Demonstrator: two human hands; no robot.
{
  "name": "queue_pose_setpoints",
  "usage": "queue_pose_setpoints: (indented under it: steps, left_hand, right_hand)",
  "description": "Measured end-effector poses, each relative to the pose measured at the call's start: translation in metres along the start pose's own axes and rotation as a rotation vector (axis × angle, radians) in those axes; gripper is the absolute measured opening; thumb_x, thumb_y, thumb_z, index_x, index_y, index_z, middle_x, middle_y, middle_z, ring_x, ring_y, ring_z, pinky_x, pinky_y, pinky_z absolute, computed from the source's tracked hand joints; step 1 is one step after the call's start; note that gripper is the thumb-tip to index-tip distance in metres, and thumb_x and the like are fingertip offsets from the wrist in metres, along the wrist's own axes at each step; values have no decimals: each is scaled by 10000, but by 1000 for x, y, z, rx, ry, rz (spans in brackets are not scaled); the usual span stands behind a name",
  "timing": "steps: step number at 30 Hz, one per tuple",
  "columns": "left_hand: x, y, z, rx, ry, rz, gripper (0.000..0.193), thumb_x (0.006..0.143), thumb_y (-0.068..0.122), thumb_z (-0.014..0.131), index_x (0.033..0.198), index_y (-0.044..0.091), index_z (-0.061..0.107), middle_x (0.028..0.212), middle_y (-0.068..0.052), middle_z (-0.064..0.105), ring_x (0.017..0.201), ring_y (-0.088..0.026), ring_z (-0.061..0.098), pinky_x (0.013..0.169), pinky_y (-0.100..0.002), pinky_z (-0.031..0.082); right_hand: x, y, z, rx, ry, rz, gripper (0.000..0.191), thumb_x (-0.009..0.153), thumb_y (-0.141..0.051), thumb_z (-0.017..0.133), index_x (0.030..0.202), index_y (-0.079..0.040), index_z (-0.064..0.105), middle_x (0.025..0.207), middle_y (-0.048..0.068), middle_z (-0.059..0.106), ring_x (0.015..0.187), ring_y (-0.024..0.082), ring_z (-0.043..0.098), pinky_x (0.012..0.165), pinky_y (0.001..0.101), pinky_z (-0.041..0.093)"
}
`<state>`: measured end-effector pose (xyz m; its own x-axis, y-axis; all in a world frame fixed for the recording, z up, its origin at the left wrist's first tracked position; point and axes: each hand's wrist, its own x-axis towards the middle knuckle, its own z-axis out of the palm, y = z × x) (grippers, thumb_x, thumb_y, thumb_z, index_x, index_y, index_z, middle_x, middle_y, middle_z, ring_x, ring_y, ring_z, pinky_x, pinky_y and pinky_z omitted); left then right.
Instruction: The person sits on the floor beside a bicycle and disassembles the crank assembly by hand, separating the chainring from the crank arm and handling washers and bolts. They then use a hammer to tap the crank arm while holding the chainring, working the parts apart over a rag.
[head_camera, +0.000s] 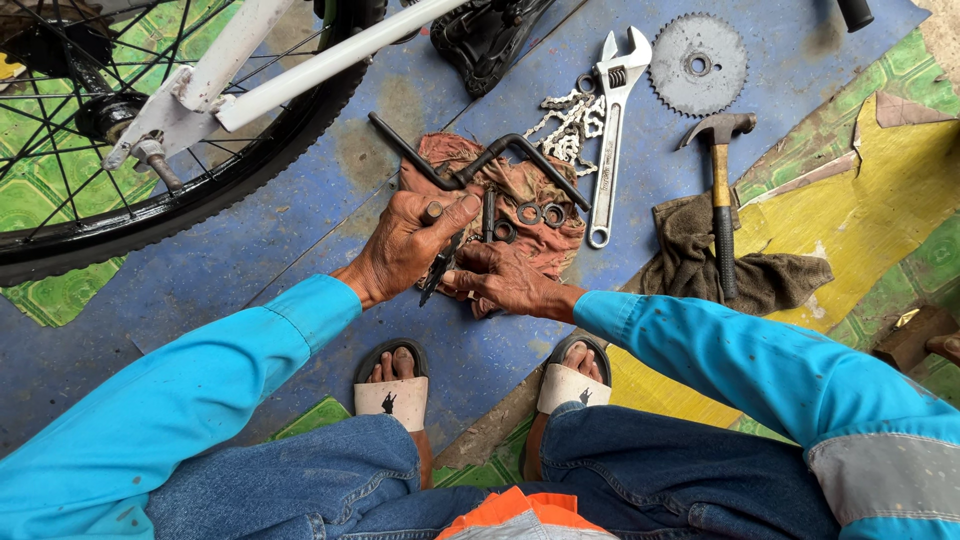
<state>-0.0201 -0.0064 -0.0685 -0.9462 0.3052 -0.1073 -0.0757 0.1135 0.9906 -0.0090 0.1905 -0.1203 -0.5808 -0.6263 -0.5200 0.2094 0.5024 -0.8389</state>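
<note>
From the head camera I look down at a person crouched over a reddish-brown rag (520, 185) spread on blue flooring, and I take that rag as my landmark. The left hand (410, 245), at the rag's near-left edge, is closed around a short dark tool (440, 268) that looks like pliers, thumb pressed along the top; its tip points down toward the other hand. The right hand (505, 280), at the rag's near edge, has its fingers curled and pinched on a small dark part, too small and too hidden for me to name.

On the rag lie a bent black crank arm (525, 155), a dark bolt (488, 212) and several rings and washers (540, 213). Just right of the rag lies an adjustable wrench (608, 130), with a loose chain (568, 125) at the rag's far-right corner. Further right are a toothed chainring (698, 65) and a hammer (720, 190) resting on a grey cloth (700, 255). Left of the rag stands a bicycle wheel (150, 140) in its white frame (300, 60).

In my judgement, the work goes best with the small part kept low over the rag, so that anything dropped lands on cloth, and with the tool's tip gripping squarely rather than at a slant, both wrists braced close together.
</note>
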Motion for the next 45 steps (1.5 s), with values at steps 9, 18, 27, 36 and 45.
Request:
queue_pose_setpoints:
  steps: [9,18,27,36,45]
  left_hand:
    - [-1,10,-27,106,121,-158,577,1017,437,612,563,81,588,502,54,451,493,-56,375,452,-333,276]
    - [1,-27,-62,778,-74,-313,663,921,501,700,667,-105,612,664,-338,589,646,-488,618,606,-557,482]
    - [-59,-118,-100,1037,-195,-454,538,916,563,600,902,31,672,927,-276,680,914,-501,636,816,-595,500]
    - [-65,-91,-112,1023,-332,-867,419,1000,454,560,1275,138,553,1256,-204,672,1181,-421,634,992,-529,509]
    - [-32,-76,-87,1161,-353,-575,602,936,455,623,1396,104,460,1354,-164,590,1234,-398,590,1024,-497,500]
  right_hand:
    - [3,5,-58,-397,88,-47,514,1088,-497,468,1137,-63,737,862,138,759,751,204,725,656,370,555]
    - [-27,30,-44,-1672,55,-331,608,859,-336,603,1408,-86,528,1171,137,585,1155,305,559,860,552,548]
    - [-12,57,-55,-1626,218,-565,375,877,-295,565,1227,-167,600,1062,125,574,852,374,643,702,576,536]
    - [-24,35,-65,-1529,66,-609,269,892,-136,601,1130,-12,619,1081,95,587,911,210,627,688,337,530]
    - [-28,32,-75,-1459,-47,-354,144,879,-117,629,971,-10,602,642,59,568,603,203,614,543,369,499]
